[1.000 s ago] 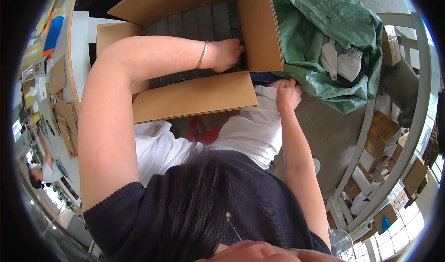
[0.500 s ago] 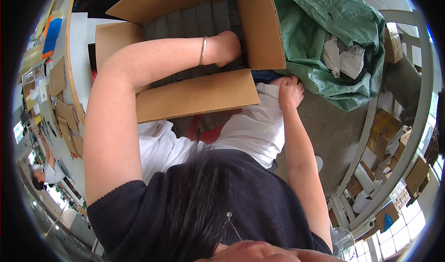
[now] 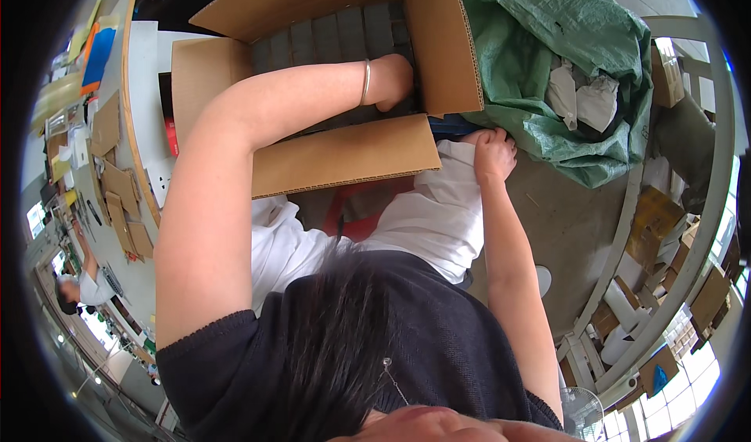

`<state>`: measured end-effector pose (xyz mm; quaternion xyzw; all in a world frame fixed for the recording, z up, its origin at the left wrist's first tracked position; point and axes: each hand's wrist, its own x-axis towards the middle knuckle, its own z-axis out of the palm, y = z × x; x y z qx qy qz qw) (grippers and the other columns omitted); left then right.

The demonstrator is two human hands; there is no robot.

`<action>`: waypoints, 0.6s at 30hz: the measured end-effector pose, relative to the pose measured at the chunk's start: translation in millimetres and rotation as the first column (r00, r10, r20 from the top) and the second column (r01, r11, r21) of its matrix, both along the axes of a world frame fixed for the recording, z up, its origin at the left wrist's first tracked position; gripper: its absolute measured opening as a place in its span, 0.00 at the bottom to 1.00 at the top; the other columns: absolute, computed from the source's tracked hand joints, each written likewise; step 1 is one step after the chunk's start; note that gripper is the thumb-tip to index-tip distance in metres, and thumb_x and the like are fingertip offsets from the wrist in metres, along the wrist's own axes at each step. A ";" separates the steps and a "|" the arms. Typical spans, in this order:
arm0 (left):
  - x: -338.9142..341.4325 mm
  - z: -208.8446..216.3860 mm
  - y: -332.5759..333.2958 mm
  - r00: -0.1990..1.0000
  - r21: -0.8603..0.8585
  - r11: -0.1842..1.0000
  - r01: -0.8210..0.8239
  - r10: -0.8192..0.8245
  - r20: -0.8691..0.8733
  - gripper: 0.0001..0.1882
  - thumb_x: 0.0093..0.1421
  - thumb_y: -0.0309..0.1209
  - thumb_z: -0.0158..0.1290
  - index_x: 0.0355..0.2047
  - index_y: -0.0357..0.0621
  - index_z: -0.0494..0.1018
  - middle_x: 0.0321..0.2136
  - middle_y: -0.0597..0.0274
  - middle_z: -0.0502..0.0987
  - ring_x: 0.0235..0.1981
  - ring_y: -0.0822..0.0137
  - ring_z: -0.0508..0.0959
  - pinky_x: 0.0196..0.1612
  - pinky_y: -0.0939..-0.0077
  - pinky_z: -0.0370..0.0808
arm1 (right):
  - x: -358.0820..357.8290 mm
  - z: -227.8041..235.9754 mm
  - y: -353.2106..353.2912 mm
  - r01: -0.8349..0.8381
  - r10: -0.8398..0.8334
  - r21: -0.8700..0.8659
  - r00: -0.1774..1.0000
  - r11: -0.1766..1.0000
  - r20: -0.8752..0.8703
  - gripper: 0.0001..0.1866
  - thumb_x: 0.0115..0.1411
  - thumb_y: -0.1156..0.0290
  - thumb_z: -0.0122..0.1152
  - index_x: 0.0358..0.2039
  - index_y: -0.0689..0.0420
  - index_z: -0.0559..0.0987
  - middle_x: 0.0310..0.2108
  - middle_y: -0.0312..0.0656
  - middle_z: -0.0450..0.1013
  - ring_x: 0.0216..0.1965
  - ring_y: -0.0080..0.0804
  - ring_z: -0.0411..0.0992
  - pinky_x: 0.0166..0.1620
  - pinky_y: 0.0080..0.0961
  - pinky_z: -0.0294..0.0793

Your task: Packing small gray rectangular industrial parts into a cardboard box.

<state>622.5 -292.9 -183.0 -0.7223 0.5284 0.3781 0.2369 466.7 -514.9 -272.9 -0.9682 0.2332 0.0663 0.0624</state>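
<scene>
Grey concrete floor [image 3: 567, 238] off to the right of an open cardboard box [image 3: 344, 156], and a green sack [image 3: 547, 16] slumped against that side too. Dark grey pieces [image 3: 325, 39] sit in rows inside the box. Left hand [image 3: 393, 80] is down in there near the right wall, fingers hidden, so can't tell how open it is or if it's got anything. Right hand [image 3: 495, 154], just outside the near right corner, is loosely half open over a knee
</scene>
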 end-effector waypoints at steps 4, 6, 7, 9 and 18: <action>-4.6 -12.4 -6.7 0.997 0.091 0.994 -0.055 0.051 0.055 0.16 0.44 0.38 0.58 0.36 0.53 0.79 0.36 0.63 0.79 0.36 0.58 0.79 0.35 0.61 0.77 | 0.1 -0.2 0.6 -0.005 0.005 0.007 1.000 1.000 0.005 0.15 0.56 0.57 0.44 0.37 0.52 0.72 0.37 0.51 0.71 0.39 0.52 0.70 0.39 0.49 0.70; -5.4 -13.5 -13.3 0.995 0.199 0.976 -0.089 0.077 0.068 0.18 0.44 0.39 0.59 0.37 0.53 0.79 0.37 0.63 0.79 0.37 0.59 0.79 0.35 0.59 0.78 | 3.2 6.9 2.2 0.012 -0.010 0.031 0.998 0.999 -0.061 0.17 0.57 0.56 0.43 0.41 0.52 0.72 0.39 0.52 0.70 0.42 0.52 0.70 0.42 0.49 0.70; -5.1 -13.8 -14.7 0.993 0.240 0.965 -0.108 0.092 0.075 0.19 0.44 0.39 0.59 0.39 0.53 0.79 0.38 0.63 0.79 0.37 0.59 0.79 0.34 0.57 0.78 | 4.1 8.7 3.1 0.030 -0.023 0.054 0.992 0.998 -0.125 0.19 0.58 0.55 0.41 0.44 0.51 0.72 0.42 0.53 0.70 0.44 0.53 0.69 0.45 0.48 0.69; -5.0 -8.6 -20.9 0.992 0.276 0.954 -0.115 0.096 0.080 0.20 0.44 0.40 0.60 0.40 0.53 0.78 0.39 0.64 0.78 0.37 0.59 0.79 0.34 0.56 0.79 | 1.4 6.3 -1.3 0.036 -0.029 0.053 0.993 0.998 -0.117 0.19 0.58 0.55 0.41 0.44 0.51 0.72 0.42 0.53 0.70 0.44 0.53 0.69 0.45 0.48 0.69; 0.8 -5.3 6.7 0.995 0.043 0.997 -0.062 0.058 0.081 0.20 0.45 0.36 0.56 0.42 0.53 0.76 0.40 0.61 0.78 0.39 0.59 0.78 0.36 0.64 0.77 | -1.3 -2.6 3.1 0.003 -0.003 0.000 0.998 1.000 0.060 0.14 0.56 0.58 0.45 0.34 0.53 0.73 0.35 0.50 0.71 0.38 0.51 0.71 0.38 0.48 0.71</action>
